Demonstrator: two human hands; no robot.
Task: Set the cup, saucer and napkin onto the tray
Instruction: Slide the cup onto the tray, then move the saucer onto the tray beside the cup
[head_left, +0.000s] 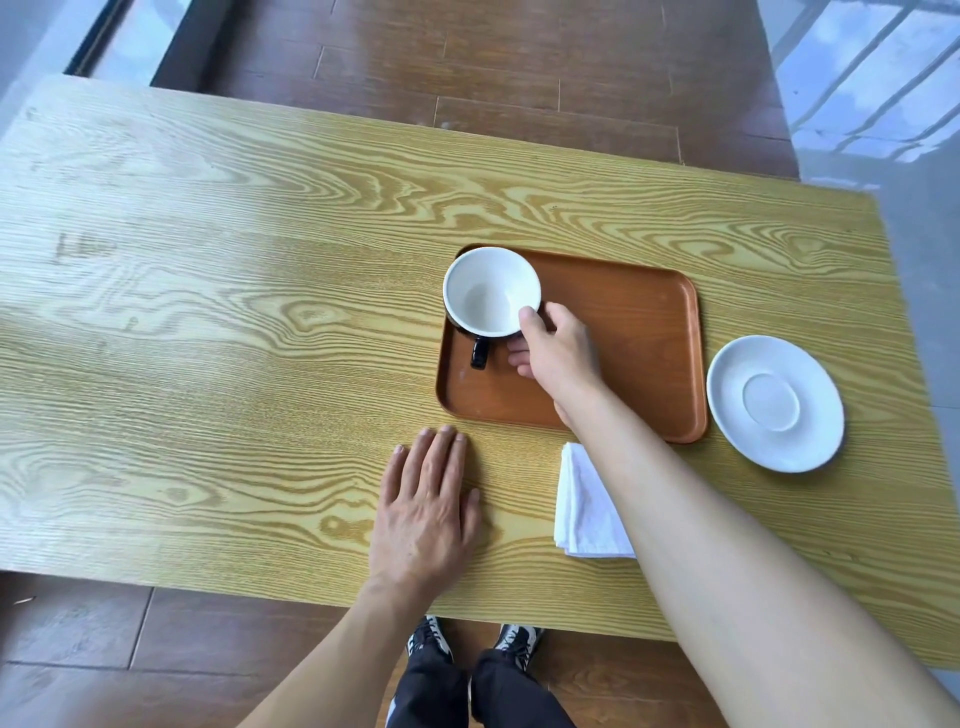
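A cup (488, 293), white inside and dark outside with a dark handle toward me, is over the left end of the brown tray (639, 322). My right hand (558, 353) grips its right rim, thumb on the lip. I cannot tell whether the cup rests on the tray or hangs just above it. The white saucer (775, 402) lies on the table to the right of the tray. A folded white napkin (582, 504) lies on the table in front of the tray, partly hidden by my right forearm. My left hand (428, 506) lies flat on the table, fingers spread, holding nothing.
The wooden table (208, 312) stretches far to the left of the tray. Its near edge runs just beyond my shoes, and its right edge is close behind the saucer. Dark wood flooring surrounds it.
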